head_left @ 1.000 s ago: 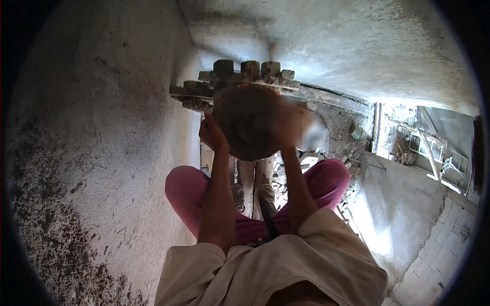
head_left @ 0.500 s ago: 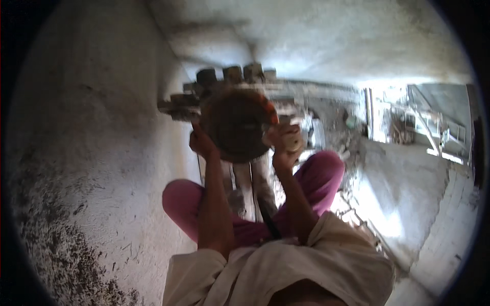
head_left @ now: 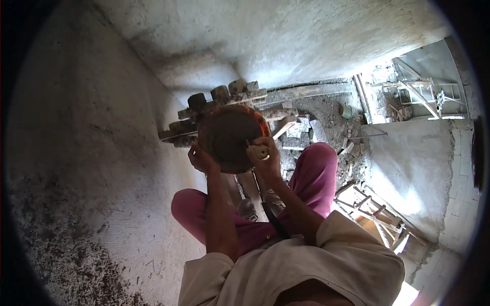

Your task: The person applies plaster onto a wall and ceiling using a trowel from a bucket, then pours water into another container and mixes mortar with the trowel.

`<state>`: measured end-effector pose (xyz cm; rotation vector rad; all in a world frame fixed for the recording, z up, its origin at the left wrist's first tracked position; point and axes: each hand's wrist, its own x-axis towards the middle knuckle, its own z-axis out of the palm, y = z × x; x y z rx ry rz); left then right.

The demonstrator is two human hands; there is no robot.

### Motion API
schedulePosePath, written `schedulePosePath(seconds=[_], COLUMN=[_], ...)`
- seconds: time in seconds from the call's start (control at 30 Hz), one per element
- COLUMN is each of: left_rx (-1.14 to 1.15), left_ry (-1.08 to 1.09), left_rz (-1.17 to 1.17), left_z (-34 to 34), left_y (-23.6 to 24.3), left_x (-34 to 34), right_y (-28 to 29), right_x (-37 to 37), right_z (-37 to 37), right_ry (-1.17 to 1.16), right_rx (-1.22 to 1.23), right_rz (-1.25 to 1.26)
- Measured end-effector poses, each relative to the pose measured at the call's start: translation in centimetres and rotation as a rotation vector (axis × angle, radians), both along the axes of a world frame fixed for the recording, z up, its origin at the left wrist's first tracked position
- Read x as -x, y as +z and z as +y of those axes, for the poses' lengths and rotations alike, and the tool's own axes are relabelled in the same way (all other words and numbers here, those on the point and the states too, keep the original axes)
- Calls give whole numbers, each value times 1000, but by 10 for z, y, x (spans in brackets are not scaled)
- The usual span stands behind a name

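A round bucket (head_left: 224, 133) with an orange-red inner rim and dark grey mortar-like matter inside is in front of me, above my knees. My left hand (head_left: 203, 159) grips its near left rim, with the thumb and fingers closed on the edge. At the near right rim, my right hand (head_left: 266, 155) is closed round the round-ended, light handle of a trowel (head_left: 262, 151). The tool's thin metal neck points into the bucket; its blade is hard to make out against the dark contents.
I squat on narrow planks (head_left: 249, 184), with a shoe (head_left: 247, 209) showing between my knees. Several stacked blocks (head_left: 220, 94) stand beyond the bucket. A plastered wall (head_left: 102, 153) rises close on my left. Rubble lies lower down to the right, near a wooden frame (head_left: 370, 206) and a small pail (head_left: 346, 111).
My view has turned and steadied. My right hand with the trowel has moved left and inward over the bucket's near right rim. The left hand keeps its grip on the bucket.
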<state>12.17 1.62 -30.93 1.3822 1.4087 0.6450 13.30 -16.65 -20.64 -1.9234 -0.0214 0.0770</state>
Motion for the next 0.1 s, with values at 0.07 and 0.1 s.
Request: schedulePosePath(seconds=[0.07, 0.1], left_rx=[-255, -394], left_ry=[-113, -214], left_rz=[140, 199], left_z=[9, 17], left_y=[-3, -3], left_x=[0, -1], right_y=[8, 9], right_x=[-4, -10], right_z=[-10, -14], right_ry=[85, 128], right_rx=[128, 231], right_rz=[-96, -88])
